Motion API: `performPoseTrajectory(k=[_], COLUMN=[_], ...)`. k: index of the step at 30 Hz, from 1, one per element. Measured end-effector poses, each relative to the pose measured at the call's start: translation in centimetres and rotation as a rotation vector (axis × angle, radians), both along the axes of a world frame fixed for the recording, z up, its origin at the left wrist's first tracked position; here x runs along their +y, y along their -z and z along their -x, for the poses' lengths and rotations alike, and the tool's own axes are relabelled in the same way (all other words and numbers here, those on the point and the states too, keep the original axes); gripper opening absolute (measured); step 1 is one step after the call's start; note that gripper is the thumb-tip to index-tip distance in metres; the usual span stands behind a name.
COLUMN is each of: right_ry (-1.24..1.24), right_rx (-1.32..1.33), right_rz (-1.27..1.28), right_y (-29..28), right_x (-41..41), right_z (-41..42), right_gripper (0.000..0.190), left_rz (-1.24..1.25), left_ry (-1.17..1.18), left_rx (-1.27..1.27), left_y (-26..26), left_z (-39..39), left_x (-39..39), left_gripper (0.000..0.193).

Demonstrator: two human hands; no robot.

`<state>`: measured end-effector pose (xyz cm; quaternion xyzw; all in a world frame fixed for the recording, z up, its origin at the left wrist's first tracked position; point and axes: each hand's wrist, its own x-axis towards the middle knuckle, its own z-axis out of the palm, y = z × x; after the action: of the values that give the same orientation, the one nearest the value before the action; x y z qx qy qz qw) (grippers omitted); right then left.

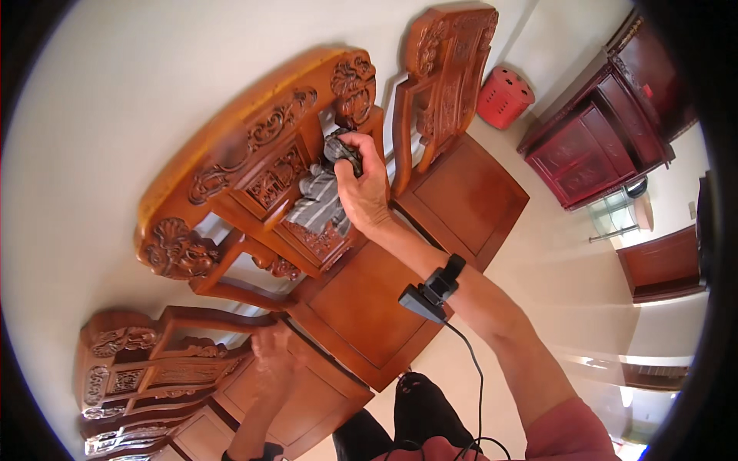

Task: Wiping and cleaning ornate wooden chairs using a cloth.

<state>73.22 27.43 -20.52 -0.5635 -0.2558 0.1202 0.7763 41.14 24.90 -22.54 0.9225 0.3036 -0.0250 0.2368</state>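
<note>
My right hand (pixel 364 184) grips a bunched grey cloth (pixel 319 199) with pale stripes. The cloth hangs in front of the carved wooden backrest (pixel 277 141) of a large chair, and its loose end drapes over the middle panel. My left hand (pixel 275 348) is blurred, low on the left, by the back post where this chair meets its neighbour. Whether it rests on the wood or grips it, I cannot tell. Below the backrest lies the chair's flat wooden seat (pixel 357 305).
Matching carved chairs stand on both sides, one with its seat (pixel 461 199) at the right, several at the lower left. Farther off are a red perforated bin (pixel 506 97), a dark red cabinet (pixel 582 155) and a glass shelf stand (pixel 614 210). A cable (pixel 479 369) trails from my right wrist.
</note>
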Motion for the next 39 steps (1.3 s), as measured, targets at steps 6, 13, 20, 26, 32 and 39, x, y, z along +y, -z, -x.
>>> performPoseTrajectory(k=[6, 13, 20, 26, 32, 39], right_ry=[0.07, 0.063, -0.03, -0.143, -0.225, 0.2], right_rx=[-0.473, -0.406, -0.795, -0.788, -0.568, -0.485], right_rz=[0.232, 0.243, 0.646, 0.85, 0.821, 0.216], right_y=[4.2, -1.9, -3.6, -6.5, -8.0, -16.7], right_x=[-1.1, 0.6, 1.1, 1.5, -1.0, 1.3], right_z=[0.1, 0.0, -2.7, -3.6, -5.3, -9.0], right_gripper=[0.032, 0.043, 0.052, 0.046, 0.031, 0.028], left_rz=[-0.507, -0.567, -0.391, -0.352, -0.324, -0.304], left_ry=[-0.037, -0.068, -0.074, -0.051, -0.153, -0.188], left_rx=[-0.429, -0.531, -0.592, -0.711, -0.749, -0.773], left_y=[-15.8, -21.3, -19.9, -18.3, -18.1, -19.0], left_z=[-5.0, -9.5, -10.2, -9.1, -8.9, -9.6], left_x=[4.5, 12.3, 12.5, 13.8, 13.8, 12.9], left_gripper=[0.046, 0.032, 0.017, 0.024, 0.023, 0.016])
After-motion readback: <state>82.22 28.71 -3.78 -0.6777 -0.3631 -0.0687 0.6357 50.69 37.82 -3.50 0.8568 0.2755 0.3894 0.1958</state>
